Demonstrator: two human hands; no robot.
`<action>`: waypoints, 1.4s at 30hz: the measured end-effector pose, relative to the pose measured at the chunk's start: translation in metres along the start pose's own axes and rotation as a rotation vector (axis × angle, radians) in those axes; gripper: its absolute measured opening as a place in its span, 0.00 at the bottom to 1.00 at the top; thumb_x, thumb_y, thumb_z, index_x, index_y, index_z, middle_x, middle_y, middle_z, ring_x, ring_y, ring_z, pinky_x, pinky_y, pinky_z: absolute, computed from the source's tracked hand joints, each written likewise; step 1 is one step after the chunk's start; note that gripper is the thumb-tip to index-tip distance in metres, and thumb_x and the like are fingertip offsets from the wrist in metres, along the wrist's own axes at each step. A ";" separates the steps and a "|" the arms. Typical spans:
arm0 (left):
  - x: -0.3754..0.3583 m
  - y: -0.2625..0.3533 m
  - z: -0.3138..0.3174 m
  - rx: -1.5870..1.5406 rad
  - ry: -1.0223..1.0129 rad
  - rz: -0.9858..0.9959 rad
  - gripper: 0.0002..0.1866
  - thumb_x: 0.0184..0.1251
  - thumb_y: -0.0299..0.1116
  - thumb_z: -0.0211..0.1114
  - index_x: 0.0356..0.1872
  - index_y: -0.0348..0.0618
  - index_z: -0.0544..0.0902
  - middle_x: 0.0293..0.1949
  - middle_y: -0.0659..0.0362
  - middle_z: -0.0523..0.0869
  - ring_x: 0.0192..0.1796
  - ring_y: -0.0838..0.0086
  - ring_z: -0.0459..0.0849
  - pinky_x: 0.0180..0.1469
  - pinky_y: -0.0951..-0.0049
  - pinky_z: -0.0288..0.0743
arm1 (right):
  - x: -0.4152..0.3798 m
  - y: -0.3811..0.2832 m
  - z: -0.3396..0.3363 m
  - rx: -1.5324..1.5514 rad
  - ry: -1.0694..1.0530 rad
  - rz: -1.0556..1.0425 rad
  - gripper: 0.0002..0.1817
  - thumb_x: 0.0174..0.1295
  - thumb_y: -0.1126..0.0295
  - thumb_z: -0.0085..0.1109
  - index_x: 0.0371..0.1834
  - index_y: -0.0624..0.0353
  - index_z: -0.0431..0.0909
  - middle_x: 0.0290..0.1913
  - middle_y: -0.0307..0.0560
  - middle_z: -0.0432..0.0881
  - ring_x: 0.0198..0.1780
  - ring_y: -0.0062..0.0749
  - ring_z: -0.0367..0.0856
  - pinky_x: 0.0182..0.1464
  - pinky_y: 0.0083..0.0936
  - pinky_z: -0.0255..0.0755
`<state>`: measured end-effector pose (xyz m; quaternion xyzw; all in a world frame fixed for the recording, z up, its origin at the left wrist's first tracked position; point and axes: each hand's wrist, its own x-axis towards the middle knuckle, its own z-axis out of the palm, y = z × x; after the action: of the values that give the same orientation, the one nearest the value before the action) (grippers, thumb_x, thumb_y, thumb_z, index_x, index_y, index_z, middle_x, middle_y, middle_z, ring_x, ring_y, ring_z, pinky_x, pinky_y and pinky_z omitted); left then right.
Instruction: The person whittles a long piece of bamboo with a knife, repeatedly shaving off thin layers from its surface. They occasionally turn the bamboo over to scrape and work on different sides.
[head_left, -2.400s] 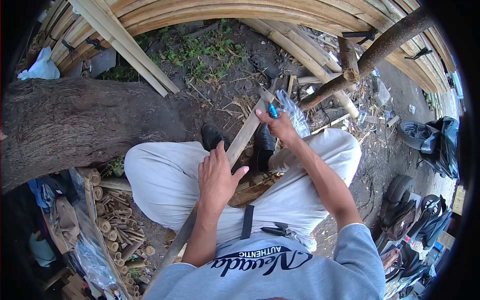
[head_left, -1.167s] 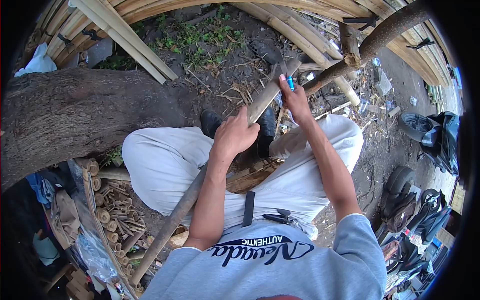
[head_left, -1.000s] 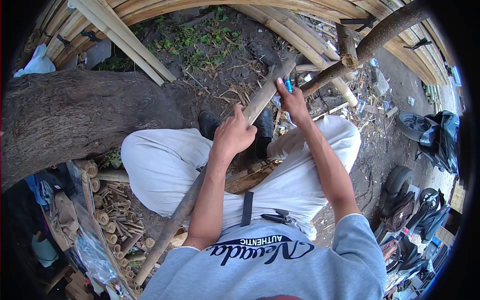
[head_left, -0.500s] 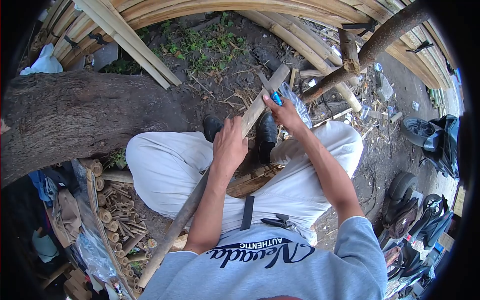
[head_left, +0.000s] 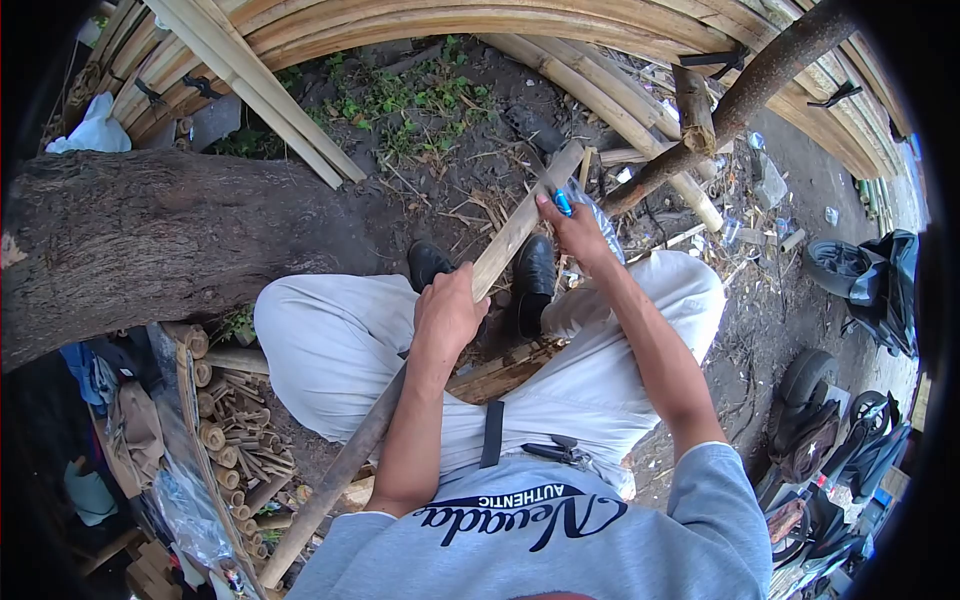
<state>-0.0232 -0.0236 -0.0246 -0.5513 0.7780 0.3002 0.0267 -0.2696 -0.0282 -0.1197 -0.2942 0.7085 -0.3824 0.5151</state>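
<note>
A long wooden strip (head_left: 515, 232) runs diagonally from the lower left, under my left forearm, up past my shoes. My left hand (head_left: 449, 309) is wrapped round it near the middle. My right hand (head_left: 580, 230) holds a knife by its blue handle (head_left: 562, 201), close to the strip's upper end. The knife's blade crosses the strip, partly hard to make out. Below the strip are two black shoes (head_left: 533, 270) and my knees in white trousers.
A thick trunk (head_left: 180, 240) lies at the left, with stacked bamboo pieces (head_left: 225, 455) below it. Long bamboo strips (head_left: 400, 18) curve across the top. A branch (head_left: 745, 105) slants in at upper right. Parked motorbikes (head_left: 830, 430) stand at the right.
My left hand has moved slightly down and left along with the strip. My right hand and the knife have shifted a little right and down.
</note>
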 end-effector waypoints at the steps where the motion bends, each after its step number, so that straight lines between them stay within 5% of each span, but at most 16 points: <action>1: 0.006 0.001 0.002 -0.020 0.016 0.017 0.20 0.63 0.37 0.75 0.51 0.36 0.82 0.41 0.36 0.89 0.49 0.40 0.87 0.53 0.46 0.79 | -0.001 -0.008 -0.001 -0.224 0.089 -0.106 0.34 0.71 0.38 0.61 0.34 0.67 0.82 0.20 0.40 0.74 0.24 0.30 0.74 0.30 0.37 0.68; 2: 0.010 0.001 0.004 -0.026 0.020 0.017 0.20 0.63 0.37 0.75 0.51 0.36 0.82 0.41 0.36 0.89 0.49 0.40 0.87 0.53 0.46 0.79 | -0.007 -0.014 -0.007 -0.364 0.085 -0.143 0.38 0.72 0.35 0.55 0.37 0.68 0.83 0.23 0.49 0.79 0.30 0.40 0.80 0.39 0.43 0.73; 6: 0.017 -0.006 0.012 -0.039 0.082 0.033 0.19 0.62 0.35 0.75 0.50 0.34 0.83 0.39 0.37 0.89 0.46 0.42 0.89 0.51 0.48 0.81 | -0.026 -0.023 -0.016 -0.438 0.132 -0.286 0.40 0.76 0.35 0.45 0.37 0.70 0.84 0.26 0.62 0.83 0.33 0.59 0.82 0.45 0.46 0.75; 9: 0.026 -0.022 0.021 -0.162 0.089 0.037 0.18 0.63 0.32 0.75 0.50 0.32 0.83 0.32 0.40 0.89 0.35 0.51 0.91 0.41 0.54 0.83 | -0.044 -0.012 -0.010 -0.582 0.113 -0.344 0.38 0.78 0.38 0.44 0.37 0.69 0.85 0.26 0.63 0.83 0.37 0.62 0.85 0.49 0.48 0.75; 13: 0.031 -0.037 0.039 -0.318 0.070 0.004 0.17 0.65 0.30 0.74 0.49 0.29 0.84 0.25 0.45 0.88 0.20 0.67 0.89 0.26 0.63 0.81 | -0.084 -0.032 0.019 -0.970 0.102 -0.525 0.32 0.78 0.42 0.49 0.31 0.62 0.83 0.21 0.60 0.82 0.29 0.61 0.86 0.34 0.49 0.81; 14: 0.032 -0.038 0.041 -0.323 0.070 0.010 0.17 0.65 0.30 0.74 0.49 0.29 0.84 0.25 0.45 0.88 0.20 0.67 0.89 0.26 0.63 0.81 | -0.088 -0.032 0.025 -0.976 0.108 -0.524 0.32 0.78 0.42 0.49 0.31 0.62 0.83 0.21 0.60 0.82 0.29 0.61 0.86 0.34 0.49 0.81; 16: 0.031 -0.031 0.030 -0.335 -0.116 -0.101 0.23 0.64 0.38 0.75 0.56 0.37 0.82 0.48 0.36 0.87 0.54 0.41 0.85 0.56 0.47 0.80 | -0.092 -0.027 0.038 -1.075 0.097 -0.579 0.30 0.77 0.43 0.51 0.27 0.58 0.81 0.19 0.58 0.82 0.24 0.57 0.85 0.26 0.47 0.79; 25: 0.018 -0.025 0.019 -0.272 -0.083 -0.011 0.21 0.63 0.37 0.75 0.52 0.35 0.84 0.44 0.38 0.89 0.50 0.42 0.87 0.53 0.47 0.82 | -0.073 0.005 0.051 -0.912 0.004 -0.503 0.30 0.77 0.46 0.52 0.24 0.60 0.80 0.18 0.61 0.79 0.25 0.62 0.83 0.29 0.50 0.77; 33: 0.018 -0.029 0.019 -0.312 -0.050 -0.038 0.19 0.63 0.35 0.75 0.50 0.35 0.84 0.43 0.38 0.89 0.50 0.42 0.88 0.53 0.49 0.82 | -0.053 0.012 0.038 -1.012 0.128 -0.605 0.33 0.76 0.42 0.51 0.22 0.59 0.81 0.17 0.61 0.80 0.24 0.61 0.84 0.27 0.48 0.79; 37: 0.021 -0.029 0.021 -0.301 -0.132 -0.059 0.20 0.64 0.36 0.75 0.52 0.35 0.84 0.44 0.38 0.89 0.50 0.42 0.88 0.53 0.49 0.82 | 0.021 0.016 -0.030 -0.902 0.357 -0.174 0.41 0.78 0.37 0.40 0.29 0.67 0.85 0.29 0.73 0.83 0.38 0.71 0.85 0.43 0.56 0.79; 40: 0.023 -0.026 0.015 -0.285 -0.083 -0.048 0.19 0.64 0.36 0.75 0.51 0.34 0.83 0.44 0.39 0.89 0.50 0.42 0.88 0.52 0.48 0.82 | 0.010 0.009 -0.030 -0.731 0.497 -0.255 0.40 0.78 0.37 0.41 0.30 0.67 0.85 0.29 0.71 0.83 0.39 0.71 0.85 0.45 0.55 0.78; 42: 0.023 -0.027 0.010 -0.255 0.076 -0.065 0.17 0.65 0.36 0.74 0.48 0.35 0.83 0.42 0.39 0.89 0.48 0.42 0.88 0.51 0.47 0.82 | -0.026 -0.014 -0.006 -0.775 0.383 -0.260 0.38 0.78 0.39 0.44 0.29 0.66 0.84 0.26 0.69 0.83 0.36 0.70 0.85 0.43 0.53 0.78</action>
<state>-0.0114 -0.0435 -0.0536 -0.5860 0.7156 0.3747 -0.0632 -0.2672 -0.0135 -0.0938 -0.4760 0.8390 -0.1977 0.1743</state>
